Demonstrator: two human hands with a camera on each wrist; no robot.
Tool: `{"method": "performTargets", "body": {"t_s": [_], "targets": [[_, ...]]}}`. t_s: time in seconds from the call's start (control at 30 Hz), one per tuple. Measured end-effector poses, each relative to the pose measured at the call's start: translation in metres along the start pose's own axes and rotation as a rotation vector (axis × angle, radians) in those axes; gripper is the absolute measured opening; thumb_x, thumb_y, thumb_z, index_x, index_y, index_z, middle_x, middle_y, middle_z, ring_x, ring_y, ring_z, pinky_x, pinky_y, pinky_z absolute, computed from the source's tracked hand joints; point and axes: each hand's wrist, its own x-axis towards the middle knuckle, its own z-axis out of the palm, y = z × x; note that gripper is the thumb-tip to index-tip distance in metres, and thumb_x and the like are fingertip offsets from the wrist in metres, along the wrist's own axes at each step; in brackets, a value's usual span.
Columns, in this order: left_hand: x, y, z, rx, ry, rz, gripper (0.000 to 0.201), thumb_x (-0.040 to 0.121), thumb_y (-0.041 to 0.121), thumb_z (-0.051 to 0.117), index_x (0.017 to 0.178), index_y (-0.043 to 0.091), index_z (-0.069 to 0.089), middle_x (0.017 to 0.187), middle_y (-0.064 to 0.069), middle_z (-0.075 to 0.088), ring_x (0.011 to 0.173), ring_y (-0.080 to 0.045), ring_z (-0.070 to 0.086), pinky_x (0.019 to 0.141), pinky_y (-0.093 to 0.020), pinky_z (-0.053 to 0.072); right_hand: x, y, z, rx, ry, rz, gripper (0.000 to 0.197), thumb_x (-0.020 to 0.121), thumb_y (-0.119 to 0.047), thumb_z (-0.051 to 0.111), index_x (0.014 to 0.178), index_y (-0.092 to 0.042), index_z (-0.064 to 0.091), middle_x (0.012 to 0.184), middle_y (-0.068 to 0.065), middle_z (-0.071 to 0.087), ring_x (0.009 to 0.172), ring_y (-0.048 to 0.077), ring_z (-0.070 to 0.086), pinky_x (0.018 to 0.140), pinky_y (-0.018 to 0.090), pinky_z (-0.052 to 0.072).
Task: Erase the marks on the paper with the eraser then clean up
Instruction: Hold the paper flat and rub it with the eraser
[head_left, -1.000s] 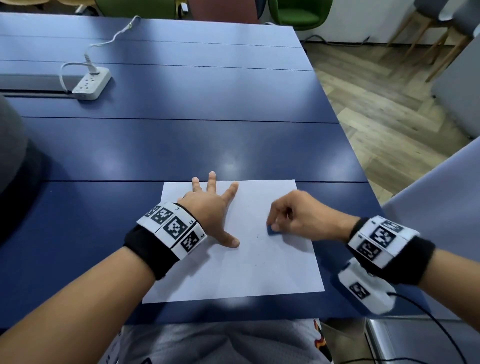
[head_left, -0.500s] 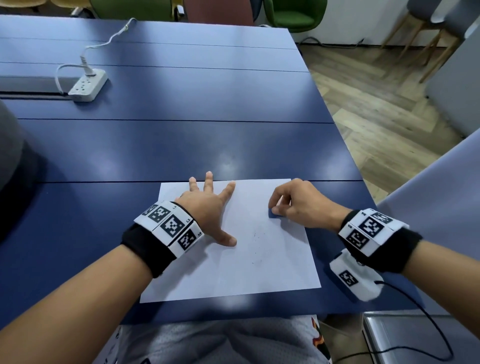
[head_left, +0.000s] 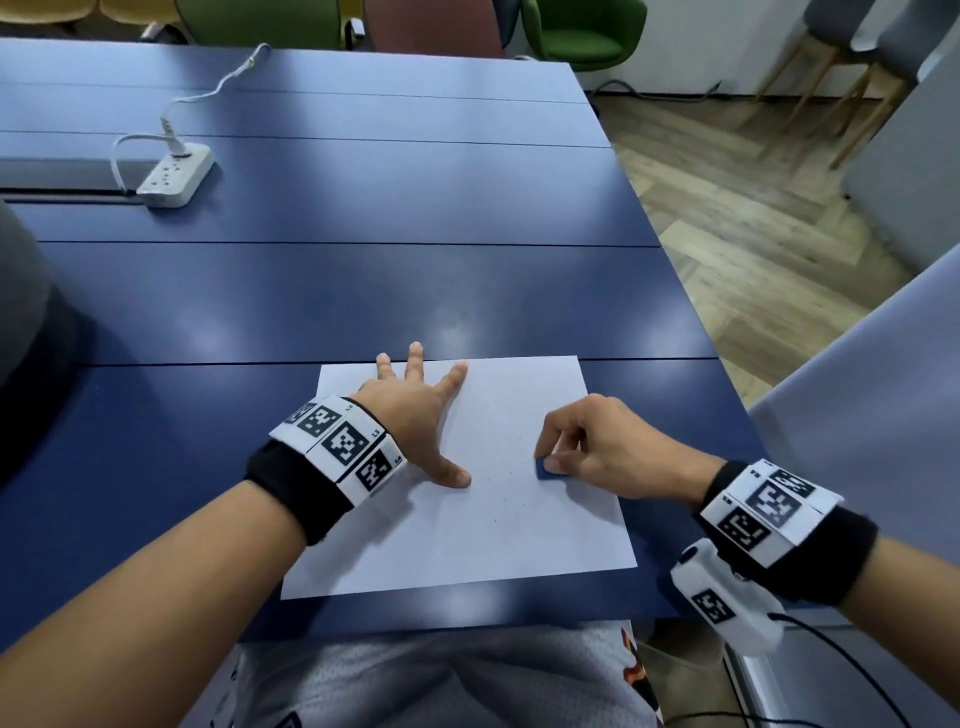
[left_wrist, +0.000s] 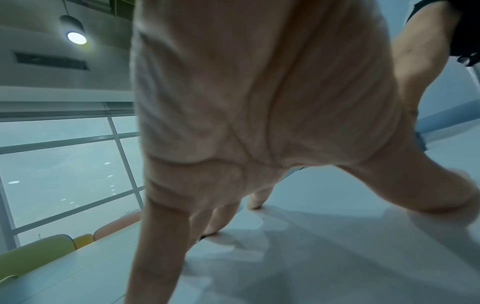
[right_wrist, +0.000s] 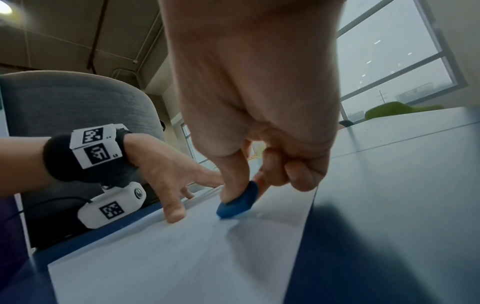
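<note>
A white sheet of paper (head_left: 457, 540) lies on the blue table (head_left: 363, 291) near its front edge. My left hand (head_left: 415, 410) presses flat on the sheet's upper left part, fingers spread and straight. My right hand (head_left: 597, 447) pinches a small blue eraser (head_left: 546, 470) between thumb and fingertips, with the eraser's edge down on the paper right of centre. The right wrist view shows the eraser (right_wrist: 239, 200) tilted under the thumb, touching the paper (right_wrist: 182, 257). Faint dark specks (head_left: 506, 499) dot the sheet between my hands. In the left wrist view, my left hand (left_wrist: 259, 123) bears on the paper (left_wrist: 324, 257).
A white power strip (head_left: 174, 176) with a cable sits far back left on the table. The table's right edge (head_left: 727, 405) drops to a wooden floor (head_left: 753, 218). Green and red chairs (head_left: 587, 31) stand beyond the far edge. A grey chair back (right_wrist: 78, 96) is at my left.
My right hand slid the eraser up the paper and then back down toward me. My left hand stayed pressed on the sheet.
</note>
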Motion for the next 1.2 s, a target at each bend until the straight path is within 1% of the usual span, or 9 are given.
{"method": "performTargets", "body": {"t_s": [0.2,0.37,0.5,0.6,0.67,0.83,0.97,1.13,1.2], "targets": [[-0.002,0.000,-0.001,-0.012,0.008,-0.007,0.135,0.059,0.074,0.075,0.152,0.039,-0.017,0.160,-0.012,-0.023,0.146,-0.045,-0.010,0.110,-0.056,0.029,0.007,-0.004,0.000,-0.019,0.076,0.007,0.010,0.085,-0.014,0.066,0.083,-0.023,0.069,0.068,-0.006,0.062,0.057,0.004,0.053,0.056,0.013,0.038],[-0.001,-0.001,0.001,-0.020,0.018,-0.005,0.135,0.059,0.073,0.076,0.152,0.038,-0.015,0.160,-0.013,-0.022,0.146,-0.046,-0.009,0.109,-0.058,0.029,-0.011,-0.009,0.008,-0.092,-0.107,-0.047,0.010,0.084,-0.014,0.066,0.085,-0.023,0.071,0.069,-0.006,0.064,0.053,0.002,0.051,0.052,0.009,0.039],[0.000,0.000,0.001,-0.015,0.022,-0.003,0.135,0.059,0.074,0.075,0.152,0.038,-0.016,0.160,-0.013,-0.022,0.146,-0.046,-0.009,0.109,-0.058,0.029,-0.005,-0.006,0.009,-0.061,0.043,-0.010,0.011,0.086,-0.015,0.064,0.086,-0.024,0.070,0.071,-0.006,0.063,0.059,0.005,0.054,0.057,0.014,0.042],[-0.001,-0.001,0.001,-0.012,0.022,-0.001,0.135,0.059,0.073,0.076,0.152,0.039,-0.016,0.160,-0.013,-0.022,0.146,-0.046,-0.009,0.109,-0.059,0.030,-0.021,-0.006,0.014,-0.083,-0.065,-0.051,0.010,0.086,-0.015,0.065,0.088,-0.024,0.070,0.078,-0.002,0.065,0.066,0.011,0.058,0.062,0.025,0.050],[-0.002,-0.001,0.002,-0.012,0.018,0.000,0.136,0.058,0.073,0.076,0.152,0.040,-0.016,0.160,-0.013,-0.023,0.146,-0.046,-0.009,0.109,-0.060,0.030,-0.024,-0.009,0.013,-0.128,-0.135,-0.084,0.012,0.085,-0.015,0.065,0.088,-0.025,0.071,0.080,-0.003,0.065,0.068,0.010,0.058,0.064,0.023,0.050],[0.000,-0.001,0.002,-0.011,0.011,0.000,0.136,0.057,0.074,0.076,0.151,0.041,-0.017,0.160,-0.012,-0.023,0.146,-0.045,-0.010,0.111,-0.061,0.029,-0.011,-0.009,0.012,-0.095,0.048,-0.059,0.012,0.086,-0.013,0.063,0.089,-0.022,0.070,0.077,-0.006,0.062,0.065,0.008,0.056,0.061,0.019,0.044],[0.000,-0.002,0.002,-0.010,0.016,0.001,0.136,0.057,0.074,0.076,0.151,0.041,-0.017,0.160,-0.012,-0.023,0.146,-0.045,-0.009,0.110,-0.060,0.029,-0.030,-0.009,0.013,-0.139,-0.132,-0.111,0.012,0.085,-0.015,0.065,0.088,-0.025,0.072,0.082,-0.006,0.063,0.072,0.011,0.060,0.068,0.026,0.051],[0.000,-0.002,0.002,-0.011,0.011,0.006,0.137,0.056,0.075,0.076,0.151,0.040,-0.017,0.160,-0.013,-0.023,0.146,-0.046,-0.009,0.110,-0.062,0.028,-0.018,-0.008,0.016,-0.081,0.053,-0.087,0.013,0.085,-0.011,0.063,0.088,-0.021,0.071,0.080,-0.005,0.064,0.071,0.012,0.060,0.071,0.029,0.053],[0.001,-0.003,0.002,-0.012,0.012,0.005,0.137,0.057,0.074,0.076,0.151,0.040,-0.017,0.160,-0.013,-0.023,0.146,-0.046,-0.009,0.111,-0.061,0.028,-0.027,-0.003,0.019,-0.073,0.028,-0.100,0.012,0.085,-0.014,0.064,0.086,-0.024,0.070,0.082,-0.006,0.060,0.072,0.011,0.059,0.071,0.030,0.052]]}}
